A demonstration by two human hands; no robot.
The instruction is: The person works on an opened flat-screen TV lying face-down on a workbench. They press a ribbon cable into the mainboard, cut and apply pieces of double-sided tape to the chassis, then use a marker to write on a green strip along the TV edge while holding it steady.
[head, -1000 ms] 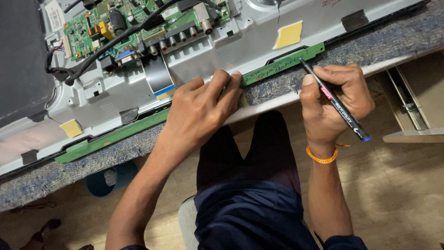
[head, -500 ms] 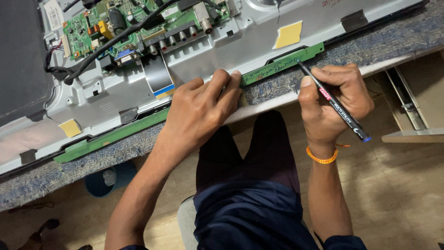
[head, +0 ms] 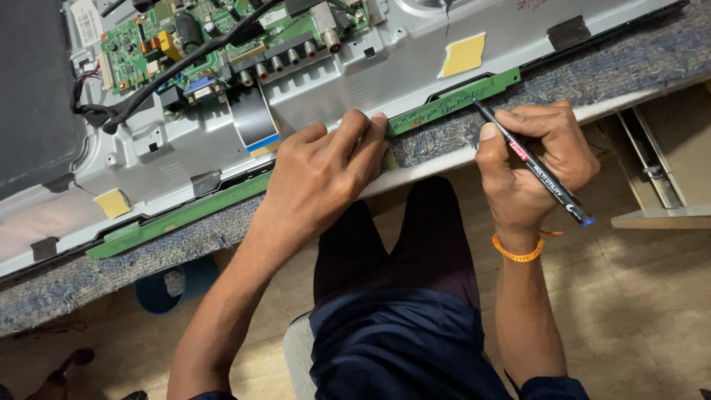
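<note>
Person sitting, dark blue trousers [head: 400,296] nearest. Right hand [head: 537,159] wearing orange wristband [head: 517,253], grip clamping a slim black marker pen [head: 535,165], tip touching the long narrow green circuit strip [head: 311,159] near its right end. Left hand [head: 318,174] pressing flat on the strip's middle, fingers together, holding nothing. Strip lying along the grey carpeted tabletop [head: 592,67]. Farther: grey metal panel back [head: 355,81], yellow tape patch [head: 463,54], green main circuit board [head: 215,37] far left.
</note>
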